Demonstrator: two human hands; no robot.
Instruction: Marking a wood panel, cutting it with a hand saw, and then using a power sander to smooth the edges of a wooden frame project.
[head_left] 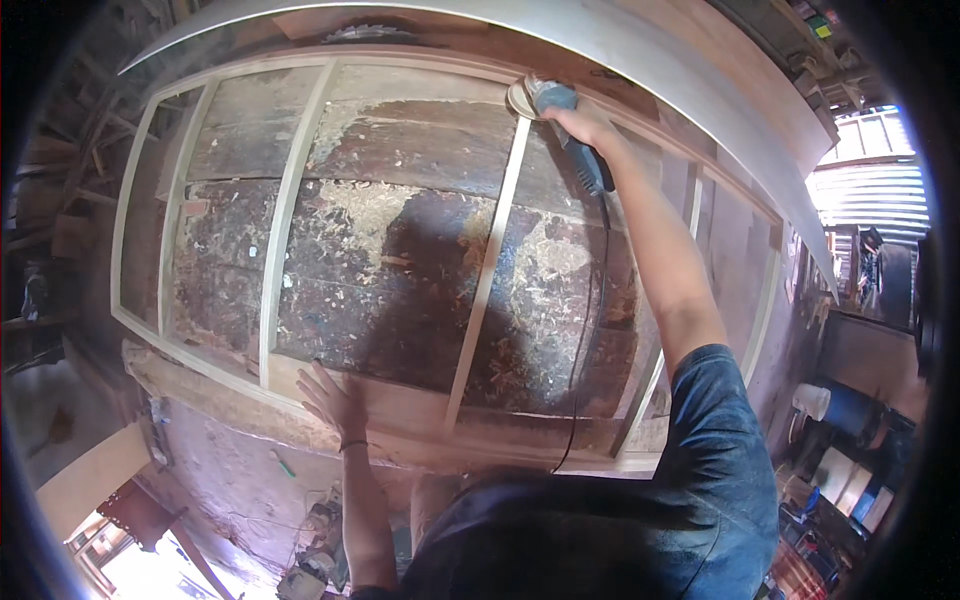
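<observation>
A pale wooden frame (287, 225) with several crossbars lies over a dark, stained workbench (360, 225). At the far rail, my right hand (582, 122) is wrapped round a blue and dark angle grinder (588, 165). The grinder's round, light disc (520, 101) is at the joint where a crossbar meets the far rail; whether it spins I cannot tell. A black cord (605, 265) runs from the tool back toward my body. My left hand (335, 400), fingers spread, rests by the near rail, close to a crossbar's end, holding nothing.
Wood shavings (360, 212) are scattered over the bench boards. Beyond the frame curves a large pale sheet (640, 60), with a toothed saw blade (372, 33) at the back. Containers, including a blue drum (850, 415), stand to the right. A small green object (283, 464) lies on the floor.
</observation>
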